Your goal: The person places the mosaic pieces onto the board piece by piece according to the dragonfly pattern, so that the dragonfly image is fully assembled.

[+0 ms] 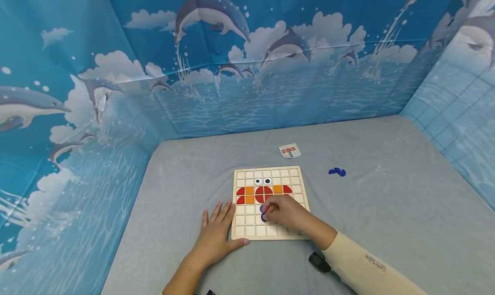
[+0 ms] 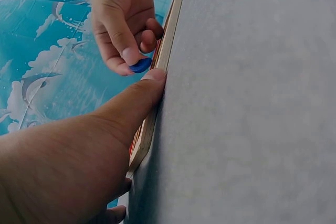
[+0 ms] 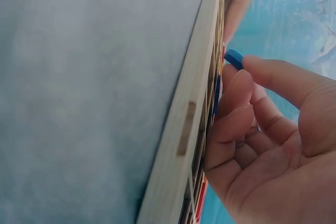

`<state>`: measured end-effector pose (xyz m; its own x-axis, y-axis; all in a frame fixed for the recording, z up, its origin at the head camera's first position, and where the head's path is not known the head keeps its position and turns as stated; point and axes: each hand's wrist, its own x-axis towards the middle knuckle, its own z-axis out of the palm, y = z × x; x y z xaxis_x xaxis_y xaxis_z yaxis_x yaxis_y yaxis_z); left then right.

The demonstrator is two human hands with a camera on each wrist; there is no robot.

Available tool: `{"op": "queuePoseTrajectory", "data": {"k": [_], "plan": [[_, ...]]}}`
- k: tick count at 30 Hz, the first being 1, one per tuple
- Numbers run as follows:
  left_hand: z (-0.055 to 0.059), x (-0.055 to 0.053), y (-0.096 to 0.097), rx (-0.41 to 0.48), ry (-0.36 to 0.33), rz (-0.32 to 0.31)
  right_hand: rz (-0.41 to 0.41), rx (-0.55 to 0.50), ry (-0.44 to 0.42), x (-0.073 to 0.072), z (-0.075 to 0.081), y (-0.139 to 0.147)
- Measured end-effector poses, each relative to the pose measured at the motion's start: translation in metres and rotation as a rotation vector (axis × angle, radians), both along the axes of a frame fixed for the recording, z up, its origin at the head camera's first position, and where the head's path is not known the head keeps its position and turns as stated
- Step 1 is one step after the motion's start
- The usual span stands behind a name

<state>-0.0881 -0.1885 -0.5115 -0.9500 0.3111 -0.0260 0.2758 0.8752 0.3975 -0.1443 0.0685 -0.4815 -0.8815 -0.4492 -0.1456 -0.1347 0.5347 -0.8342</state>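
A wooden grid board (image 1: 239, 232) lies on the grey cloth. On it are two eye discs (image 1: 263, 181), red quarter-round pieces (image 1: 264, 194), orange squares (image 1: 249, 195) and a blue piece (image 1: 261, 208) below the red circle. My right hand (image 1: 285, 210) is over the lower middle of the board, pinching a blue rounded piece (image 3: 234, 59) between thumb and finger; it hides some cells. Fingers spread, my left hand (image 1: 216, 237) rests at the board's lower left corner. Its thumb (image 2: 154, 75) touches the front edge.
A small pattern card (image 1: 290, 150) lies behind the board. Several blue pieces (image 1: 337, 171) are grouped on the cloth to the right. Dolphin-printed curtains (image 1: 232, 97) stand at the back and both sides.
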Motion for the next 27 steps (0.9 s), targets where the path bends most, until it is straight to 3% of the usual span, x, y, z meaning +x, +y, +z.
{"op": "queuePoseTrajectory", "data": {"k": [27], "plan": [[0.0027,0.0007,0.0015,-0.011,-0.014,0.008,-0.007,0.094,0.098,0.0053,-0.0013,-0.0064]]}}
